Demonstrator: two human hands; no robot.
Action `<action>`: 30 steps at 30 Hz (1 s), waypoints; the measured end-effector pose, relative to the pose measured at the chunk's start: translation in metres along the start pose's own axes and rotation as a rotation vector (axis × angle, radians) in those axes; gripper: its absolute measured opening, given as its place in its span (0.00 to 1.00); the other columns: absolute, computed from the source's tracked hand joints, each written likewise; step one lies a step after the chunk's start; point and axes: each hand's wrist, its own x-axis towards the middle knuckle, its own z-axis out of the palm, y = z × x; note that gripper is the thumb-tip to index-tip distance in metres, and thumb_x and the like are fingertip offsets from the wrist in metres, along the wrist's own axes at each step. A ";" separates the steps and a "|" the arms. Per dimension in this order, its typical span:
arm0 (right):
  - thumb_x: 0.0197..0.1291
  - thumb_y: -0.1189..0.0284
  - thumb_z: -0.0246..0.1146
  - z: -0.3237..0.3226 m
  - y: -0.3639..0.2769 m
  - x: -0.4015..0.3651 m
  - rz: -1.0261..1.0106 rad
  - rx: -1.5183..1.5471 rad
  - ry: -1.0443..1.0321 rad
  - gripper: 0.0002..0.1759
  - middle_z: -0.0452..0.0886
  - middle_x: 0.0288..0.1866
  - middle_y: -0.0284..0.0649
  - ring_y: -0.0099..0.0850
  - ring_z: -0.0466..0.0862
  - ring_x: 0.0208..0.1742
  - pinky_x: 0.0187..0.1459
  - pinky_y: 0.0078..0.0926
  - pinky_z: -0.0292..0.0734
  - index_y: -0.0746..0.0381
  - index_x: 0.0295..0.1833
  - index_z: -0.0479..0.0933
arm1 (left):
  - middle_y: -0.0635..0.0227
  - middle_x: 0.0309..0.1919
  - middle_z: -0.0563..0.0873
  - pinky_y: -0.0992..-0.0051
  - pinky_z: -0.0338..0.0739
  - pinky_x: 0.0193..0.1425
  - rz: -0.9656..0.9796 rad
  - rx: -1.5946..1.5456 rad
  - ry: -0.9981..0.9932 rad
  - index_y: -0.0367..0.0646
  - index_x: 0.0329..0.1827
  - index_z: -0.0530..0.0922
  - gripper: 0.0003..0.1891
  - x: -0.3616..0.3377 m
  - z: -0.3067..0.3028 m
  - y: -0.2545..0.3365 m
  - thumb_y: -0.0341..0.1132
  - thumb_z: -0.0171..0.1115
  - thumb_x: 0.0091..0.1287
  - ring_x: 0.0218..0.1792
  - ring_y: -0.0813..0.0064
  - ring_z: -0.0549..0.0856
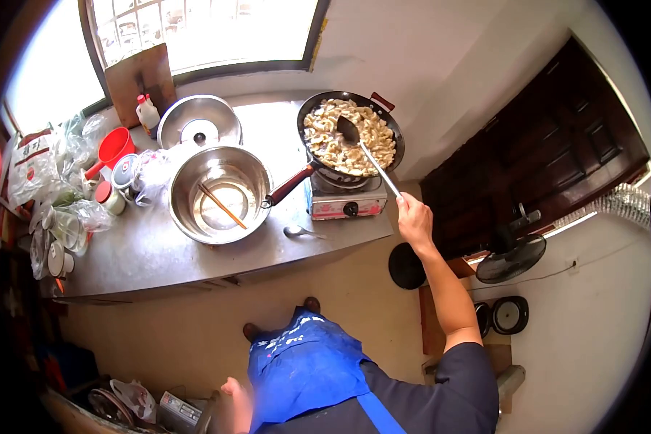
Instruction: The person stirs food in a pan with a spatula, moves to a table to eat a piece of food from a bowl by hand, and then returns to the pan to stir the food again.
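Observation:
My right hand [414, 218] is closed around the pale handle of a spatula [380, 169]. The spatula's dark blade [348, 129] rests in pale, chunky pieces of food [331, 148] that fill a wok [398, 134]. This wok sits on a portable gas stove [348, 207], its wooden handle [294, 184] pointing toward the counter's middle. Low beside the blue apron [304, 372] hangs my left hand [231, 388], away from the counter. Blur smears its fingers, and no object shows in it.
Left of the stove, a large steel bowl [182, 211] holds chopsticks [222, 205]. A spoon [302, 232] lies near the counter's front edge. Behind stand a steel lid [173, 119], a bottle [147, 116] and a cutting board [141, 79]. A fan [512, 258] stands right, by the dark door [542, 145].

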 end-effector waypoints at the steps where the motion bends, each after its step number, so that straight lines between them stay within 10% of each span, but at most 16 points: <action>1: 0.71 0.64 0.56 0.001 0.005 0.003 -0.001 0.002 -0.002 0.16 0.81 0.30 0.55 0.55 0.83 0.37 0.37 0.44 0.76 0.64 0.51 0.82 | 0.44 0.60 0.79 0.56 0.85 0.46 -0.001 -0.001 0.003 0.26 0.61 0.72 0.25 0.001 0.000 -0.001 0.31 0.57 0.61 0.52 0.51 0.85; 15: 0.71 0.65 0.54 0.000 0.081 0.062 0.044 -0.186 0.082 0.15 0.83 0.36 0.55 0.59 0.82 0.42 0.42 0.51 0.76 0.64 0.43 0.80 | 0.45 0.60 0.79 0.52 0.84 0.43 0.030 -0.016 0.021 0.29 0.61 0.72 0.25 -0.017 0.001 0.001 0.32 0.58 0.60 0.51 0.51 0.85; 18: 0.73 0.65 0.55 0.021 0.100 0.067 -0.119 0.025 0.215 0.16 0.81 0.24 0.48 0.44 0.82 0.23 0.28 0.42 0.73 0.67 0.40 0.79 | 0.46 0.60 0.80 0.53 0.83 0.42 -0.058 -0.529 -0.798 0.29 0.61 0.72 0.25 0.027 -0.057 0.013 0.32 0.57 0.60 0.50 0.52 0.85; 20: 0.75 0.65 0.54 0.006 0.066 0.065 0.573 0.668 -0.157 0.15 0.69 0.17 0.32 0.22 0.65 0.11 0.15 0.26 0.59 0.65 0.45 0.80 | 0.47 0.59 0.80 0.52 0.83 0.42 0.065 -0.221 -0.246 0.29 0.61 0.72 0.26 0.013 -0.015 0.000 0.32 0.58 0.60 0.50 0.53 0.85; 21: 0.75 0.65 0.54 0.007 0.065 0.065 0.569 0.669 -0.160 0.15 0.69 0.17 0.32 0.22 0.65 0.11 0.15 0.26 0.59 0.65 0.45 0.80 | 0.48 0.59 0.80 0.52 0.83 0.42 0.055 -0.048 0.020 0.29 0.61 0.72 0.26 -0.014 0.005 -0.008 0.32 0.58 0.60 0.50 0.53 0.84; 23: 0.77 0.65 0.52 0.008 0.063 0.064 0.661 0.902 -0.235 0.16 0.59 0.18 0.22 0.12 0.52 0.12 0.14 0.16 0.46 0.64 0.47 0.79 | 0.46 0.59 0.80 0.53 0.83 0.44 0.070 -0.048 0.022 0.28 0.61 0.72 0.26 -0.024 -0.002 -0.008 0.32 0.58 0.60 0.50 0.52 0.85; 30: 0.77 0.63 0.53 0.018 0.053 0.049 0.614 0.951 -0.316 0.15 0.60 0.17 0.22 0.14 0.54 0.11 0.13 0.17 0.52 0.61 0.48 0.81 | 0.42 0.59 0.80 0.54 0.83 0.48 0.055 -0.090 0.036 0.26 0.58 0.74 0.25 -0.023 0.002 -0.012 0.31 0.59 0.59 0.51 0.49 0.85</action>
